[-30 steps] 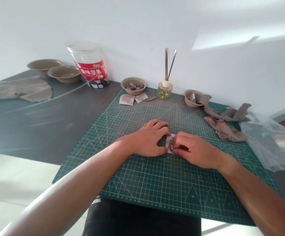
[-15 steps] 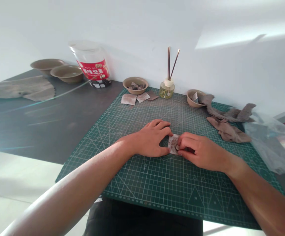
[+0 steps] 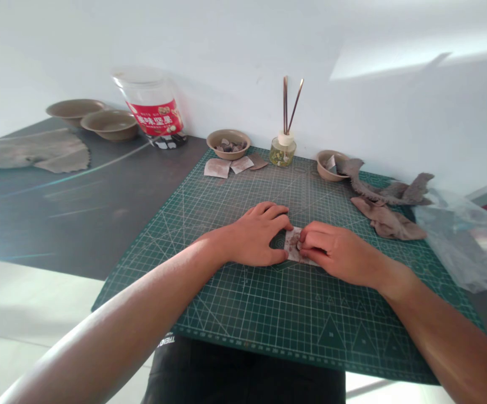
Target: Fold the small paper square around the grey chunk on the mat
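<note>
A small pale sheet with brown smudges, which looks like sandpaper (image 3: 292,238), lies flat on the green cutting mat (image 3: 247,303). My left hand (image 3: 260,233) presses down its left edge, thumb and forefinger spread apart at the two corners. On the sheet's right half, my right hand (image 3: 331,249) has its fingers pinched together around a small round piece with a dark edge (image 3: 298,245). Most of that piece is hidden by the fingertips, so its kind is not clear.
Behind the hands stand a bowl of brown-grey chunks (image 3: 229,151), smudged sheets (image 3: 217,168), a reed diffuser (image 3: 283,150) and another bowl (image 3: 326,173). Grey-brown cloths (image 3: 389,219) and a plastic bag (image 3: 458,241) lie right. A nut jar (image 3: 155,109), bowls (image 3: 111,126) and cloth (image 3: 54,148) stand left.
The whole view has shifted slightly. My right hand has moved a little left over the sheet with the small round piece, closer to my left hand, which keeps its place on the edge.
</note>
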The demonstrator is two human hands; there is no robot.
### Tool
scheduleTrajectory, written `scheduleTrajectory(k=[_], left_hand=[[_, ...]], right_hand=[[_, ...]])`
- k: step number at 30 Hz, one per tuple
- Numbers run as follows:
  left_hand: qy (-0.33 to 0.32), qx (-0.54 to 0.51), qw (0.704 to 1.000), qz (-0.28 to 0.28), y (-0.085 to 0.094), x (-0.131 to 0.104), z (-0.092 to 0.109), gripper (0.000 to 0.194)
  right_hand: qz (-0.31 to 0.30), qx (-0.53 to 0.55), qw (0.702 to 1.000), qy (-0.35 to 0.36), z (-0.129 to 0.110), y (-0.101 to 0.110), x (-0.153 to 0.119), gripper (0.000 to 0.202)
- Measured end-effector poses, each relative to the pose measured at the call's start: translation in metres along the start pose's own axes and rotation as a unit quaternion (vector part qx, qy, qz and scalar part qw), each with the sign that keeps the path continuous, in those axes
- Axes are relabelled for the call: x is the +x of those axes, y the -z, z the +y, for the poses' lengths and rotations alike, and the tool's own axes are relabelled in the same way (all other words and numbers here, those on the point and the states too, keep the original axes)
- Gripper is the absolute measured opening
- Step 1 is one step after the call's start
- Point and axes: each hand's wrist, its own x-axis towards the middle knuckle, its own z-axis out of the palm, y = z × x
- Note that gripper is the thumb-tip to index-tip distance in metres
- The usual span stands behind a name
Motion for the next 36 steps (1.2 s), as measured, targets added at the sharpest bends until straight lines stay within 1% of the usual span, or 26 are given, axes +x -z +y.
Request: scheduleTrajectory(k=[4,9,15,21,26,28,32,36], left_hand=[[-0.002,0.002,1.0,0.007,-0.001,0.001,-0.001,0.052],[0.001,0.004,1.0,0.006,0.0,0.0,0.0,0.05],[0.0,0.007,1.0,0.006,0.0,0.0,0.0,0.05],[0.002,-0.001,1.0,-0.001,0.0,0.0,0.001,0.05],[0.002,0.001,1.0,0.004,0.0,0.0,0.0,0.05],[0.0,0.004,1.0,0.009,-0.001,0.001,0.0,0.05],[-0.003,0.003,1.0,0.012,-0.002,0.0,0.0,0.052],[0.004,0.001,1.0,0.006,0.0,0.0,0.001,0.051]], right_hand=[[0.028,-0.019,0.999,-0.02,0.008,0.006,0.001,0.012],[-0.006,0.002,1.0,0.007,0.001,0.006,-0.002,0.014],[0.017,-0.014,1.0,-0.018,0.006,0.005,-0.002,0.012],[-0.015,0.001,1.0,0.01,0.0,0.002,-0.001,0.012],[0.014,-0.018,0.999,-0.023,0.005,0.006,-0.001,0.01],[0.005,-0.026,1.0,-0.017,0.005,0.007,-0.003,0.011],[-0.02,-0.021,1.0,0.006,-0.004,0.004,-0.003,0.013],[0.003,-0.024,0.999,-0.022,-0.002,0.005,0.001,0.012]])
